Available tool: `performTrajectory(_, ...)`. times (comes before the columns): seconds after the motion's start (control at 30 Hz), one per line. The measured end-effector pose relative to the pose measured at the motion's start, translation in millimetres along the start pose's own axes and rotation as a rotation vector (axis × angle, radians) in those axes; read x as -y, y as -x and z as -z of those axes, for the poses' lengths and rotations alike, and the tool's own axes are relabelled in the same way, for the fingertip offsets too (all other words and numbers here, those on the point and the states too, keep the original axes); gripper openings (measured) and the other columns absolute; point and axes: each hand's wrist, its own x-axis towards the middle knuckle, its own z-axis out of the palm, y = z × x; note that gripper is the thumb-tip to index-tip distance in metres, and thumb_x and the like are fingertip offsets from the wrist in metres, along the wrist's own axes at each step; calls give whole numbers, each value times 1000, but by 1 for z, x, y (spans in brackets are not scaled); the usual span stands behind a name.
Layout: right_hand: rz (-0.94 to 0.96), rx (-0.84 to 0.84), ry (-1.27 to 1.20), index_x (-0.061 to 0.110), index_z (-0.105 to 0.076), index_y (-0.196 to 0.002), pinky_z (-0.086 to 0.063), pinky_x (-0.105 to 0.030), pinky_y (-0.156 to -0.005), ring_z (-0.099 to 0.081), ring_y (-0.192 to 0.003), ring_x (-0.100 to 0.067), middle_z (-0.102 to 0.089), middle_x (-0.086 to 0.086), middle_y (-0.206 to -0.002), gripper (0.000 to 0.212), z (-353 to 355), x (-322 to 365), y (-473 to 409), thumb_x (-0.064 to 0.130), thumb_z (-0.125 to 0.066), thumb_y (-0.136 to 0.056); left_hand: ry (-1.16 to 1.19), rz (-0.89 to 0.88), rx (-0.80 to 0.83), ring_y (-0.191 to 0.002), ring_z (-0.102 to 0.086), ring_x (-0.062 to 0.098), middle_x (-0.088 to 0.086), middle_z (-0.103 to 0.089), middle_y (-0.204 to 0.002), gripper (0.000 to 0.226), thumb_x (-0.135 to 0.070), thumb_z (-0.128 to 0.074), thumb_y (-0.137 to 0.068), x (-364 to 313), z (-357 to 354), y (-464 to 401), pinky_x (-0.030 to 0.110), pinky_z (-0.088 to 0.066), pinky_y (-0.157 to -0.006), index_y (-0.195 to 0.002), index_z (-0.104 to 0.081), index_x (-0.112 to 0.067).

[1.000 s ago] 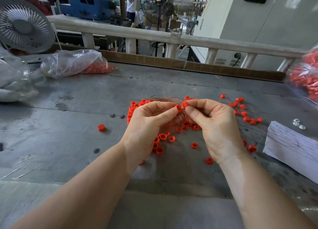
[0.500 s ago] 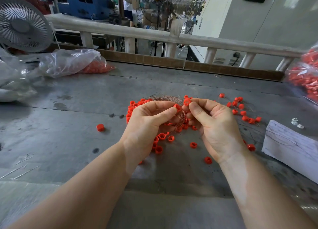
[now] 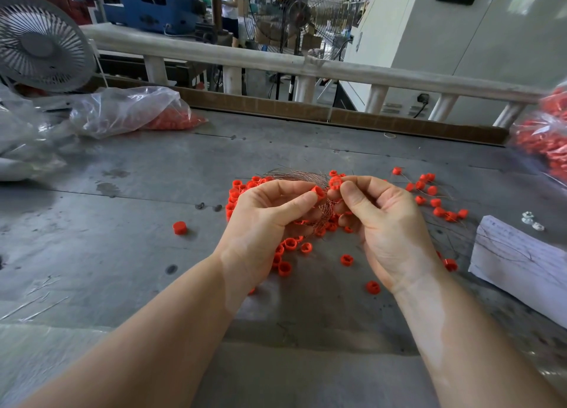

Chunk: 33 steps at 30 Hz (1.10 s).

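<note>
While pinching red cap (image 3: pixel 319 192) in left hand (image 3: pixel 264 223), second cap (image 3: pixel 335 183) in right hand (image 3: pixel 386 226) fingers (image 3: pixel 352 194), amid tangled wire (image 3: pixel 302 177): could snag, drop either.

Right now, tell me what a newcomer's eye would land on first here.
Bright red caps lie scattered mid-way across the grey table, around a tangle of copper wire. Above them the left hand pinches a cap and the right hand a second cap. A grey fan stands far left.
</note>
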Motion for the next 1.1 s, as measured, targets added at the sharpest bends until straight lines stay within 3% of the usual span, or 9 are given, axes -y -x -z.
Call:
performTrajectory(0.2,-5,-2,23,28,-72,-70,-45,-16,-56,-56,-60,-4,-68,5,-69,14,1,-1,0,31,-62,-80,4,-4,-1,-61,-65,9,2,-70,-69,22,-23,-72,-56,1,0,0,18,-50,-50,-76,-69,-15)
performTrajectory(0.3,-14,-1,-10,24,-71,-68,-46,-17,-55,-58,-61,-5,-67,3,-68,16,0,0,0,36,-62,-73,5,-4,0,-60,-65,9,1,-69,-67,18,-22,-72,-58,1,0,0,18,-50,-50,-75,-69,-15)
performTrajectory(0.43,-53,19,-102,19,-69,-70,-49,-16,-57,-65,-69,-7,-71,-1,-76,12,0,2,1,30,-63,-73,1,-5,6,-60,-65,9,1,-68,-65,19,-21,-71,-58,0,0,0,18,-50,-50,-76,-69,-15)
performTrajectory(0.7,-98,10,-217,9,-63,-81,-50,-14,-56,-64,-65,-6,-71,-3,-76,11,0,4,1,19,-61,-74,6,-6,10,-60,-65,8,0,-68,-64,20,-21,-70,-59,0,0,0,17,-50,-50,-78,-68,-13)
performTrajectory(1.1,-151,12,-298,8,-71,-79,-50,-13,-57,-64,-64,-4,-72,-2,-74,15,1,7,0,11,-64,-66,0,-8,14,-60,-65,8,0,-68,-64,21,-20,-70,-61,0,-1,0,17,-50,-50,-80,-67,-12)
